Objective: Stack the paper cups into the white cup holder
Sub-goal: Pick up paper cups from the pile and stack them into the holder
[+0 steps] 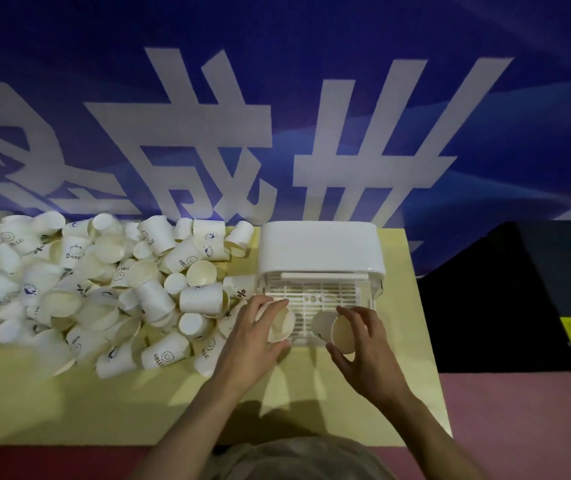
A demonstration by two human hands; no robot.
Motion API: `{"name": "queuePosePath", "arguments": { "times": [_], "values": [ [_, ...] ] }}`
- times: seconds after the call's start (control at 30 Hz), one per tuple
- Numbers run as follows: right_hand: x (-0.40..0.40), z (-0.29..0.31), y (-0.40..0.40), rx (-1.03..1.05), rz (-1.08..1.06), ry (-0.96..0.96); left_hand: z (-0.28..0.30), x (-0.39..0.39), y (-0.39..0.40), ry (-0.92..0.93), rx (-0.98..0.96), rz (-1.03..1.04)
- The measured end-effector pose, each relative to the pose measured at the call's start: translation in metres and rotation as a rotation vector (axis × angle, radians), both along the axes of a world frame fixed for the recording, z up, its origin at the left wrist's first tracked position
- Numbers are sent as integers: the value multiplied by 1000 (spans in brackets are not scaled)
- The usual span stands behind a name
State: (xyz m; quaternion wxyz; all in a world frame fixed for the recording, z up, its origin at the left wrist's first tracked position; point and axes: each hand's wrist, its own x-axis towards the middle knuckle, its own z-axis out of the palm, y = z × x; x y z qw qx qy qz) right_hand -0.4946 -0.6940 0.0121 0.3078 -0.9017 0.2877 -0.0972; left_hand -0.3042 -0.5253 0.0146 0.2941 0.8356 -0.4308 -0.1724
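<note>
while both of your hands work at the front of the white cup holder, each one has a paper cup of its own. your left hand curls its fingers over the top of a paper cup and the thumb closes under it, so the cup is gripped at the left front corner of the holder's slatted tray, mouth turned toward you. your right hand holds a second cup between the fingers above and the thumb below, tilted on its side with the open mouth facing down and right, just at the tray's front right edge. the two cups are near each other but apart, with bare tray slats between them.

the holder stands on the yellow counter, its solid white top toward the back and the clear-walled tray toward you. to its left, a big loose pile of paper cups covers the counter, lying on their sides and at all angles, some printed with small logos and words like "hello". the nearest cups of the pile sit just beside your left hand. behind the counter hangs a blue banner with large white characters. a black panel stands to the right of the counter.
</note>
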Motion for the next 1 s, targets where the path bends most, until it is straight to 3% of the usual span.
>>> {"name": "queuePosePath", "arguments": {
  "times": [0.47, 0.77, 1.0],
  "values": [
    [1, -8, -25, 93, 73, 37, -45, -17, -39, -51, 370, 113],
    [8, -15, -33, 83, 139, 38, -54, -10, -49, 40, 423, 101],
    [22, -6, -22, 89, 199, -26, -49, -15, -24, -15, 311, 95]
  ]
}}
